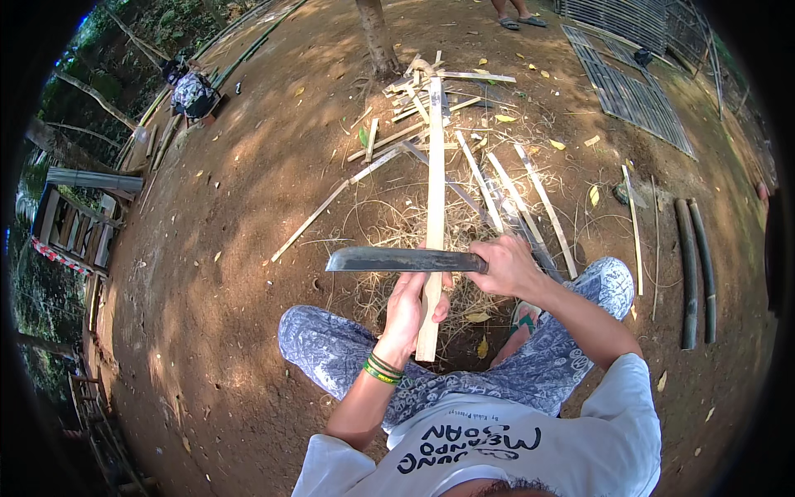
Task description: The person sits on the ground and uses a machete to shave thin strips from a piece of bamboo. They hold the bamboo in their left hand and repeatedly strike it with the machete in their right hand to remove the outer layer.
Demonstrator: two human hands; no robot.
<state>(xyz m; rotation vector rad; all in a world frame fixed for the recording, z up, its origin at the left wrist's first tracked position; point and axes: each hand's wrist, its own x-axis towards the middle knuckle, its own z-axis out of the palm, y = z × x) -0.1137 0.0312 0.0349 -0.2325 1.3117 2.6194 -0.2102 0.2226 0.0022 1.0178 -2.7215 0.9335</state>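
My right hand point(507, 265) is closed round the handle of a machete point(385, 259), its broad dark blade pointing left. The blade lies level across a long, pale bamboo strip point(436, 190); whether it touches the strip I cannot tell. Below the blade, my left hand point(405, 308) wraps round the near part of the strip, with fingertips showing on its right side. The strip runs away from me between my bent knees. Its far end is at a pile of split pieces point(411, 108) near a slim tree trunk.
Thin shavings point(389, 224) and several loose strips point(542, 207) lie before me. Two dark poles point(687, 273) are at the right, beside a short blade point(633, 192). Slatted panels point(629, 91) lie far right. One person point(195, 91) sits far left; another's feet point(517, 18) show at the top.
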